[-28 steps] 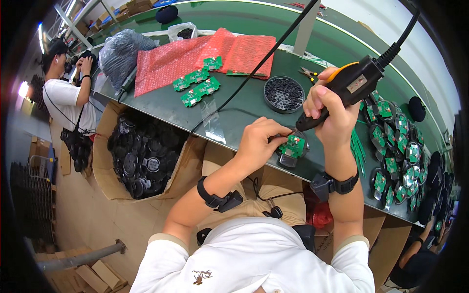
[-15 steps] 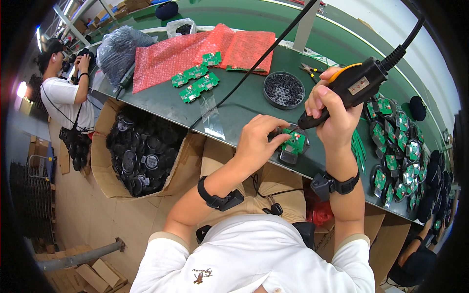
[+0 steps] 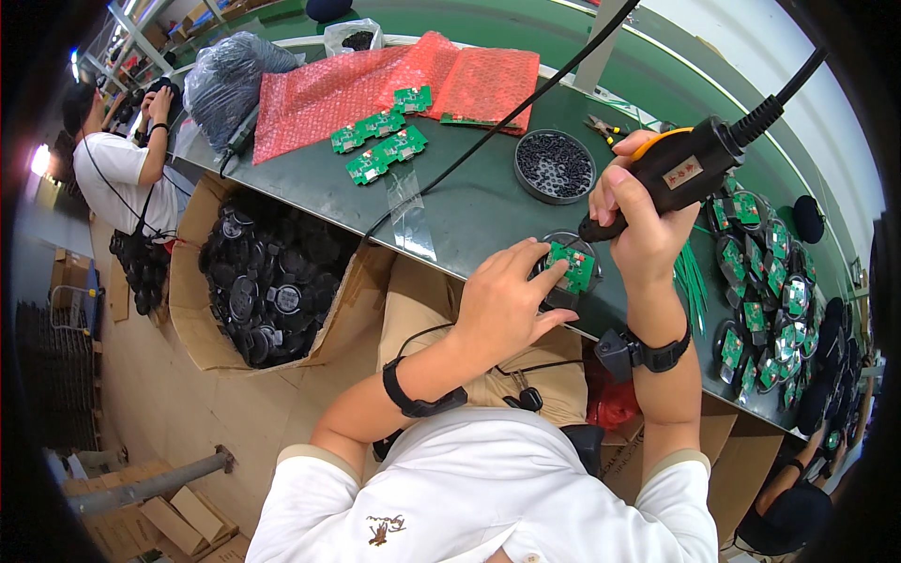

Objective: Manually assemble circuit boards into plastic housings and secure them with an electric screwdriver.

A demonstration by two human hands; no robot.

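My right hand (image 3: 633, 211) is wrapped round a black electric screwdriver (image 3: 690, 169) with a yellow-orange part on top. Its dark nose points left, over the far right side of a small green circuit board (image 3: 572, 266). That board sits in a round black plastic housing (image 3: 563, 298) at the near edge of the bench. From the left, my left hand (image 3: 502, 300) lies against this housing, fingers stretched out and the thumb spread apart. Part of the housing is hidden under these fingers. Beyond it stands a round dish (image 3: 556, 167) of small black screws.
Green boards (image 3: 380, 131) lie by red bubble wrap (image 3: 328, 103). Pliers (image 3: 601, 129) and green strips (image 3: 693, 291) are near the screwdriver. Many housings with boards (image 3: 765, 281) crowd the right. A carton (image 3: 202, 305) of black housings stands left; a person (image 3: 131, 169) works beyond.
My left hand has gone from a pinch beside the board to stretched fingers with the thumb apart. The screwdriver stays in my right hand, its nose slightly farther from the board.
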